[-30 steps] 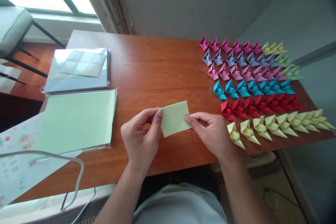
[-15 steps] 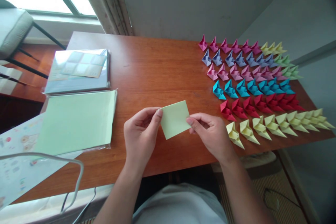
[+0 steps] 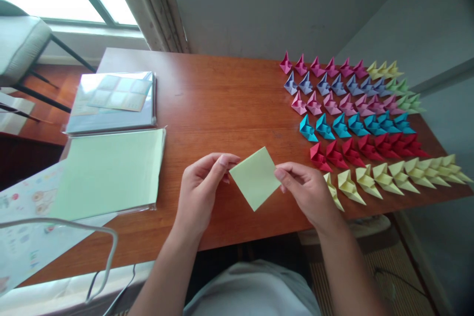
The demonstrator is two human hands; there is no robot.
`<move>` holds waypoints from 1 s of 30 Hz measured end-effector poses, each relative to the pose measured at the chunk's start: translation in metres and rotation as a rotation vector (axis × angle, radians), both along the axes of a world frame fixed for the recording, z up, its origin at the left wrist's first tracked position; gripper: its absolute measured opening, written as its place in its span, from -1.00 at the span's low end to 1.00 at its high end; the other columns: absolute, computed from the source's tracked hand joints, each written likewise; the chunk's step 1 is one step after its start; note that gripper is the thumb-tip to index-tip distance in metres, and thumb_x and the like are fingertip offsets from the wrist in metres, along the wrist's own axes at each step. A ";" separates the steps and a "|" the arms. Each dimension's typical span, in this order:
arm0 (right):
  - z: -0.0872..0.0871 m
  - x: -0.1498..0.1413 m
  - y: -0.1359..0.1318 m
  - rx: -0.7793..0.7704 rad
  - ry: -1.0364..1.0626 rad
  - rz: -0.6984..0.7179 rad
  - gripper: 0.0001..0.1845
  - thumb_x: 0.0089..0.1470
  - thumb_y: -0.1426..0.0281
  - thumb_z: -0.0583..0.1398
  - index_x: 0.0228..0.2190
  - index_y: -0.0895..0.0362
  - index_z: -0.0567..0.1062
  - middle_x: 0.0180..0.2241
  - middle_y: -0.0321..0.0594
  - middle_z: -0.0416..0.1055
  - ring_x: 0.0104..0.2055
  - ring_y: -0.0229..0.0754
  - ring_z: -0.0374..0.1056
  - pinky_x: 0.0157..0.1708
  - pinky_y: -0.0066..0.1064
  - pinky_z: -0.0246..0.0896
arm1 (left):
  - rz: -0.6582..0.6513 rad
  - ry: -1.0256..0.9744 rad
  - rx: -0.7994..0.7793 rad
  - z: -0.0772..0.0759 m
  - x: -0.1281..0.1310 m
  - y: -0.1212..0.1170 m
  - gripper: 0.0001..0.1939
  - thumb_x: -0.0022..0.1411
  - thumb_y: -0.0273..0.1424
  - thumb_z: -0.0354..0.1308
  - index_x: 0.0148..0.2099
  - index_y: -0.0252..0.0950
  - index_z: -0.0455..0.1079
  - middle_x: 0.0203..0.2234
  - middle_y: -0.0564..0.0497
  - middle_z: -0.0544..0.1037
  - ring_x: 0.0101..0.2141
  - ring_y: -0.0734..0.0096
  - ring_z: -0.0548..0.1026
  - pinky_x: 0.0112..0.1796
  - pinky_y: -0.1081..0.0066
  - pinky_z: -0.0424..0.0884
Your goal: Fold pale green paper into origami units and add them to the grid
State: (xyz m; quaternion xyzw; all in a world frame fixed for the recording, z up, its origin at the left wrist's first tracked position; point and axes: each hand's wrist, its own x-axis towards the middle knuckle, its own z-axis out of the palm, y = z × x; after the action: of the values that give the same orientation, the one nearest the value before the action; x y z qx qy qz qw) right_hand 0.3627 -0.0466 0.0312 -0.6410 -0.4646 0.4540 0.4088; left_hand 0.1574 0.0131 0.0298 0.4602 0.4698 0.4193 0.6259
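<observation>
A pale yellow-green square of paper [image 3: 255, 177] is in front of me just over the table, turned so one corner points towards me. It looks folded, but its layers cannot be told apart. My right hand [image 3: 305, 190] pinches the right corner, thumb on top and fingers beneath. At the left corner is my left hand [image 3: 203, 185], its fingers curled in and the index fingertip against the paper's upper left edge. The left thumb lies just off the paper, and part of that grip is hidden.
Rows of folded paper pieces, among them blue [image 3: 340, 126], red [image 3: 351, 152] and yellow ones [image 3: 366, 182], fill the table's right side. On the left lie a pack of light green paper [image 3: 111, 173], another wrapped pack [image 3: 114, 121], a printed sheet [image 3: 29, 252] and a white cable [image 3: 111, 256].
The paper has turned clockwise, so a corner rather than an edge now points towards me. Both hands have shifted slightly right, and the left thumb has come off the paper.
</observation>
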 end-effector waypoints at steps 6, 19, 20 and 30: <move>0.008 0.008 -0.003 -0.101 0.082 0.208 -0.60 0.25 0.11 0.20 -0.48 0.13 0.49 -0.56 -0.37 0.25 -0.48 -0.30 0.17 -0.45 -0.46 0.10 | -0.236 -0.091 -0.147 0.008 0.000 0.000 -0.79 0.26 -0.23 0.28 -0.19 -0.25 0.62 -0.31 -0.04 0.67 -0.34 0.35 0.56 -0.32 0.48 0.42; 0.010 0.005 -0.001 -0.107 0.058 0.261 -0.57 0.27 0.09 0.17 -0.49 0.13 0.47 -0.52 -0.32 0.34 -0.45 -0.28 0.21 -0.42 -0.47 0.16 | -0.259 -0.165 -0.232 0.009 0.001 -0.002 -0.78 0.19 -0.25 0.33 -0.16 -0.24 0.62 -0.28 -0.09 0.68 -0.35 0.30 0.59 -0.38 0.45 0.44; 0.011 0.005 -0.001 -0.110 0.058 0.260 -0.58 0.27 0.10 0.17 -0.49 0.13 0.47 -0.51 -0.33 0.34 -0.45 -0.28 0.21 -0.42 -0.47 0.16 | -0.261 -0.171 -0.238 0.009 0.001 -0.002 -0.78 0.19 -0.25 0.33 -0.16 -0.24 0.62 -0.29 -0.09 0.68 -0.36 0.31 0.58 -0.39 0.45 0.44; 0.012 0.004 -0.002 -0.119 0.048 0.280 -0.59 0.27 0.12 0.17 -0.50 0.13 0.44 -0.50 -0.32 0.33 -0.42 -0.27 0.22 -0.42 -0.46 0.12 | -0.285 -0.184 -0.236 0.007 0.001 -0.002 -0.86 0.19 -0.31 0.34 -0.24 -0.26 0.57 -0.38 -0.02 0.61 -0.40 0.43 0.51 -0.37 0.51 0.41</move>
State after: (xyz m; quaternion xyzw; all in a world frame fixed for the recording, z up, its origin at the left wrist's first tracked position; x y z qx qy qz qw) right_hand 0.3662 -0.0489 0.0430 -0.5821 -0.5118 0.5484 0.3138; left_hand 0.1581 0.0114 0.0363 0.4050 0.3868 0.3087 0.7688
